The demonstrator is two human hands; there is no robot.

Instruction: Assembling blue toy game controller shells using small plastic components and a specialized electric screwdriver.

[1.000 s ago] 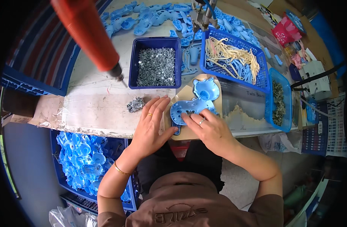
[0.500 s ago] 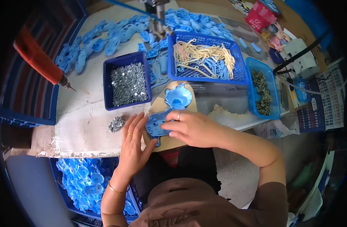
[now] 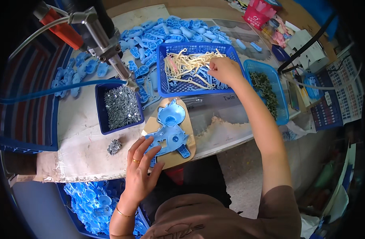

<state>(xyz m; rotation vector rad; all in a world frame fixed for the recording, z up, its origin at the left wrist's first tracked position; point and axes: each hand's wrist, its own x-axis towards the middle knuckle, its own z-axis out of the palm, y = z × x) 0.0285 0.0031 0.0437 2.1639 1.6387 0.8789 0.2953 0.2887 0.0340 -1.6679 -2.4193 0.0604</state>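
At 10 o'clock from the blue animal-shaped shell (image 3: 170, 132), a dark-blue bin (image 3: 101, 117) holds small metal parts, apparently for short reach. At 7 o'clock, the left hand (image 3: 139, 173) sets spread fingers on the shell's edge, likely steadying it. The shell lies on a tan board (image 3: 190, 146), presumably its support. At 1 o'clock, the right hand (image 3: 227, 70) dips narrowed fingers into the blue basket (image 3: 160, 81) of strips (image 3: 186, 60); cannot tell whether they grip one.

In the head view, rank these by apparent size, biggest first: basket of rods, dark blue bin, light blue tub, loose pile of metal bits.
1. Basket of rods, clearly largest.
2. Dark blue bin and light blue tub: too close to rank.
3. Loose pile of metal bits, smallest.
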